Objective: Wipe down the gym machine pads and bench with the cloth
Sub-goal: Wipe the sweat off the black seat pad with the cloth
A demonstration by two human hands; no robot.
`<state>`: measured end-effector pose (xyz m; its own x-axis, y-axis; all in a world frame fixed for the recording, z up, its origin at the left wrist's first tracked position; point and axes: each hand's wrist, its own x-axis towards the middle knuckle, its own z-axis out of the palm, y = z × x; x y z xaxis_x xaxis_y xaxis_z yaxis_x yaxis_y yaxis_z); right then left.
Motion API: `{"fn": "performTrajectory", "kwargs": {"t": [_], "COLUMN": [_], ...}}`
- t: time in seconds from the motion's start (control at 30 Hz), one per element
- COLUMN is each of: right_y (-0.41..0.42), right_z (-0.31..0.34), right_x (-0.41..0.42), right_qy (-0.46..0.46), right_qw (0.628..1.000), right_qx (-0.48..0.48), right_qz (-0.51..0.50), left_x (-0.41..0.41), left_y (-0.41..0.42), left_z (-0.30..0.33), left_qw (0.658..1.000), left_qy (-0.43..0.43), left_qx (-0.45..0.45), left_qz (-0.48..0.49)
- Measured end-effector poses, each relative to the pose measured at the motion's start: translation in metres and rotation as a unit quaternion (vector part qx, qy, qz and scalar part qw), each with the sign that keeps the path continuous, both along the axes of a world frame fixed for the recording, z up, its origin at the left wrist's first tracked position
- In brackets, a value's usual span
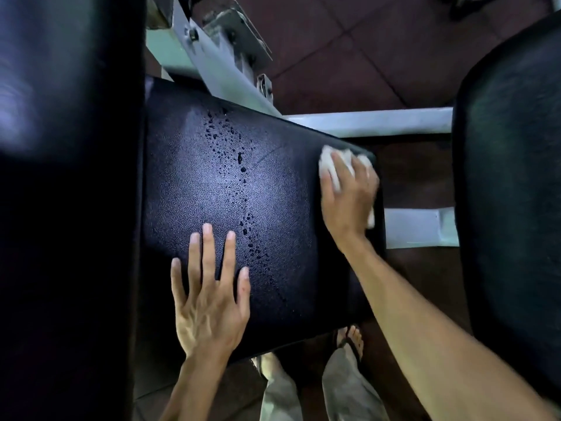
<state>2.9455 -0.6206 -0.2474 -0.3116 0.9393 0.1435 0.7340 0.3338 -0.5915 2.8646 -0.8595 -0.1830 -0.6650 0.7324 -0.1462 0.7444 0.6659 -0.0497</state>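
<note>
A black textured seat pad (188,183) fills the middle of the view, with a line of water droplets (243,189) running down its centre. My right hand (349,196) grips a bunched white cloth (329,161) and presses it on the pad's far right corner. My left hand (209,293) lies flat on the pad's near left part, fingers straight and spread. A tall black back pad (66,177) stands along the left. Another black pad (513,183) rises on the right.
The machine's grey metal frame (370,121) runs behind and to the right of the seat pad, with a bracket (233,28) at the top. Dark red floor tiles (379,47) lie beyond. My sandalled foot (352,341) and light trousers (349,387) show below the pad.
</note>
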Motion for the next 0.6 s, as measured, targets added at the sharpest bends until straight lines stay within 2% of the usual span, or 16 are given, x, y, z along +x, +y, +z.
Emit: {"fn": "performTrajectory", "kwargs": {"t": [0.07, 0.17, 0.23, 0.33, 0.4, 0.47, 0.6], "right_y": [0.019, 0.000, -0.027, -0.065, -0.076, -0.073, -0.029], "right_z": [0.012, 0.027, 0.032, 0.023, 0.012, 0.002, -0.006], "right_x": [-0.054, -0.099, -0.085, -0.012, 0.042, 0.074, 0.040], "right_qy": [0.001, 0.013, 0.031, 0.030, 0.032, 0.024, 0.008], "right_qw": [1.000, 0.992, 0.972, 0.921, 0.927, 0.956, 0.989], "right_qx": [0.006, 0.035, 0.045, 0.061, 0.056, 0.040, 0.024], "right_qz": [0.006, 0.119, 0.230, 0.383, 0.369, 0.291, 0.148], "left_x": [0.000, 0.000, 0.001, 0.001, 0.000, 0.000, -0.001], "left_y": [-0.001, 0.000, 0.000, -0.001, -0.001, 0.000, -0.001], "left_z": [-0.001, -0.001, 0.000, 0.001, 0.001, 0.000, -0.001], "left_qw": [1.000, 1.000, 1.000, 1.000, 1.000, 1.000, 1.000], "left_qy": [0.006, 0.018, 0.019, 0.014, 0.006, 0.003, 0.003], "left_qx": [0.000, -0.005, -0.007, -0.006, -0.007, -0.009, -0.011], "left_qz": [-0.004, -0.005, -0.004, -0.004, -0.001, 0.003, 0.003]}}
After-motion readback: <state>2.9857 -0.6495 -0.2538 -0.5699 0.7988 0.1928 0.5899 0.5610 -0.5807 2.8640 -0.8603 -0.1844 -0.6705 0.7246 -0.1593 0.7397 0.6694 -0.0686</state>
